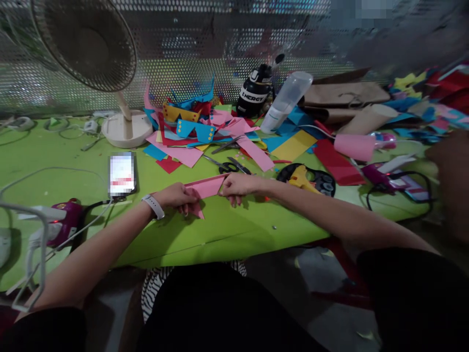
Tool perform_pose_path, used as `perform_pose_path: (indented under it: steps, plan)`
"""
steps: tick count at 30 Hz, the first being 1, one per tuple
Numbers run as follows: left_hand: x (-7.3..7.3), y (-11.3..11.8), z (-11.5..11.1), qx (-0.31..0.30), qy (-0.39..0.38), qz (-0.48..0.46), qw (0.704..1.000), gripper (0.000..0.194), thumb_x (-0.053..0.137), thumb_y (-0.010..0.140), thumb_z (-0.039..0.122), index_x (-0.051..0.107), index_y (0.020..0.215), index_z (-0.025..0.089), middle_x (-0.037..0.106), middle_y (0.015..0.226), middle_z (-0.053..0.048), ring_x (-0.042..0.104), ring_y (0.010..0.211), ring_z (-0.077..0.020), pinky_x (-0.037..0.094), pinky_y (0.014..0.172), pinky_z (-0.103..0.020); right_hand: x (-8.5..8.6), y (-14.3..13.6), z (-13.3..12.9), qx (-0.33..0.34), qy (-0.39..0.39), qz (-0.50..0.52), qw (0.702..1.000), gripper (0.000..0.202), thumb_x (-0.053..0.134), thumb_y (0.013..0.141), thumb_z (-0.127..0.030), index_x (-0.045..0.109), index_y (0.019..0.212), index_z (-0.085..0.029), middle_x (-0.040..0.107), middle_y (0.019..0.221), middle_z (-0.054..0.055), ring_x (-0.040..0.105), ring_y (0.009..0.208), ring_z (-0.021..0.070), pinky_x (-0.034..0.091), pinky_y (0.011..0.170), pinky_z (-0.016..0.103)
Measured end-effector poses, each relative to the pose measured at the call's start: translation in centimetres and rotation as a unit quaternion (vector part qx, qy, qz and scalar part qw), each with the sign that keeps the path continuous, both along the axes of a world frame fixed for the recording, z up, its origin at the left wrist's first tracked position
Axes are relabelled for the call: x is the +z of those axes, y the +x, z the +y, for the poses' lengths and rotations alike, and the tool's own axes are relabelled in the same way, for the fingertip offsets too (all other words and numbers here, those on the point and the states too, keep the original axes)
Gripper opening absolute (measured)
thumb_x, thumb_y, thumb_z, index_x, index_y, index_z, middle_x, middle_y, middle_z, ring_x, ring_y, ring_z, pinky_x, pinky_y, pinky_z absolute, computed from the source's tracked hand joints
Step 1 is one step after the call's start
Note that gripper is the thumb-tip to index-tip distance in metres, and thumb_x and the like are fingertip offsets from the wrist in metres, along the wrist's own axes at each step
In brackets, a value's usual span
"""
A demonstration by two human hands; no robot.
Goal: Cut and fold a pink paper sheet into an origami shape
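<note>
A pink paper strip (208, 187) is stretched between my two hands, just above the green tabletop near its front edge. My left hand (178, 196), with a white band at the wrist, grips the strip's left part, and a pointed end hangs below the fingers. At the strip's right end, my right hand (238, 186) pinches the paper with curled fingers. A fold or raised edge runs along the strip's top. Scissors (223, 166) with dark handles lie just beyond my hands. Past them is a pile of coloured paper with a blue cut-out mask (195, 131) on it.
A fan (126, 129) stands at the back left, behind a phone (122, 173). A black bottle (252, 93) and a clear bottle (287, 102) stand at the back. Right of my hands lie a yellow-and-black tool (304, 178), red paper (337, 164) and a purple power strip (390, 181). Cables cross the left side.
</note>
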State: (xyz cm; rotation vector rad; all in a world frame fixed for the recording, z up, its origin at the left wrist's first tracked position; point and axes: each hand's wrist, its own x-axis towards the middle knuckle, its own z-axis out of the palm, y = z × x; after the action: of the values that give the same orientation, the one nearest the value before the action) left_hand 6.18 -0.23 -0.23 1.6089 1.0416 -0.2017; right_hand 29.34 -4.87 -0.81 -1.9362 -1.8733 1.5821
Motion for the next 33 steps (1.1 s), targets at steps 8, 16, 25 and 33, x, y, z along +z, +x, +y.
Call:
perform_pose_path:
  steps: [8, 16, 25, 33]
  plan:
    - [1.1, -1.8, -1.7, 0.086, 0.232, -0.122, 0.961, 0.029, 0.053, 0.090, 0.038, 0.060, 0.072, 0.016, 0.068, 0.065, -0.004, 0.060, 0.057, -0.0107, 0.046, 0.057, -0.022, 0.0, -5.9, -6.4, 0.225, 0.429, -0.195, 0.853, 0.041, 0.054, 0.090, -0.044, 0.062, 0.111, -0.010, 0.067, 0.106, 0.017, 0.063, 0.091, 0.0262, 0.050, 0.069, 0.034]
    - [-1.1, -4.3, -3.2, -0.122, 0.475, -0.100, 0.866, 0.026, 0.053, 0.086, 0.020, 0.064, 0.110, 0.020, 0.067, 0.119, -0.007, 0.058, 0.113, -0.0230, 0.045, 0.098, -0.039, -1.6, -6.3, -5.9, 0.297, 0.541, -0.235, 0.751, 0.016, 0.049, 0.091, -0.015, 0.065, 0.088, -0.012, 0.063, 0.081, 0.009, 0.057, 0.069, 0.0192, 0.041, 0.058, 0.032]
    - [-2.0, -4.5, -4.1, -0.135, 0.528, -0.081, 0.834, 0.048, 0.063, 0.085, 0.044, 0.055, 0.123, 0.017, 0.064, 0.121, -0.013, 0.058, 0.112, -0.0286, 0.048, 0.096, -0.045, -1.9, -5.7, -4.9, 0.276, 0.586, -0.189, 0.738, 0.020, 0.046, 0.094, -0.019, 0.062, 0.083, -0.014, 0.062, 0.078, 0.006, 0.056, 0.070, 0.0170, 0.038, 0.062, 0.031]
    - [-2.8, -4.6, -3.9, -0.131, 0.548, -0.095, 0.821, 0.021, 0.051, 0.093, 0.025, 0.059, 0.110, 0.017, 0.066, 0.117, -0.010, 0.061, 0.107, -0.0242, 0.050, 0.091, -0.041, -0.6, -4.9, -4.0, 0.196, 0.524, -0.079, 0.825, 0.026, 0.053, 0.092, -0.038, 0.062, 0.098, -0.014, 0.067, 0.090, 0.008, 0.060, 0.081, 0.0185, 0.044, 0.069, 0.030]
